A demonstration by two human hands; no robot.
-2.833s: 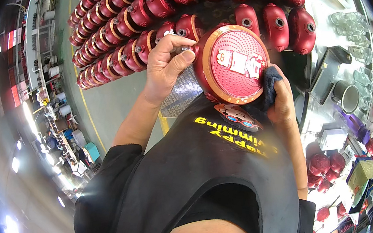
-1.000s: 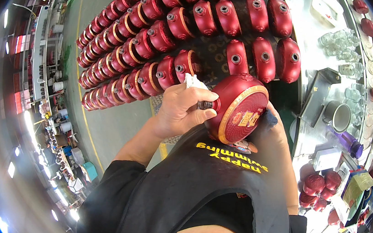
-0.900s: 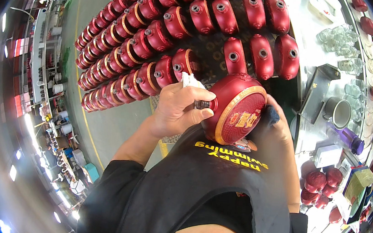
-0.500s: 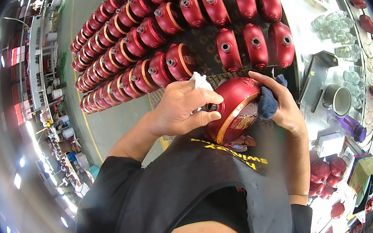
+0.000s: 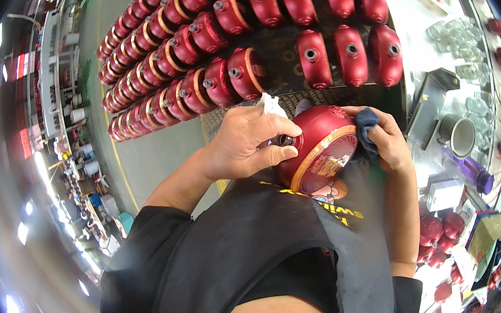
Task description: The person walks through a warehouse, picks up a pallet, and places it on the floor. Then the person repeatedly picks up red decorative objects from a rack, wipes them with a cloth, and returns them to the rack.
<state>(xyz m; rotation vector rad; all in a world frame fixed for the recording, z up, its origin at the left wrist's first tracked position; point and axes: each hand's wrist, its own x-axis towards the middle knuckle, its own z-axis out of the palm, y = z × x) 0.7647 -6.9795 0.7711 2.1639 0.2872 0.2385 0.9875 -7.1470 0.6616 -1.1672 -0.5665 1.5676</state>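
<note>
A round, flattened red bottle with a gold band and a decorated round face is held in front of my apron, its neck pointing left. My left hand is closed around the dark neck, thumb and forefinger pinching it. A crumpled white cloth or tissue pokes out between that hand's fingers. My right hand grips a dark blue cloth at the bottle's upper right edge, its fingertips reaching behind the rim. Part of the cloth is hidden by the hand.
Rows of similar red bottles stand on a dark table ahead and to the left. On the bright worktop at right are glass pieces, a black tray, a metal pot, a purple bottle and a white box.
The bottle has tilted slightly, showing more of its decorated face. My right hand has shifted along the rim, its fingers more curled around the blue cloth. My left hand keeps its grip.
</note>
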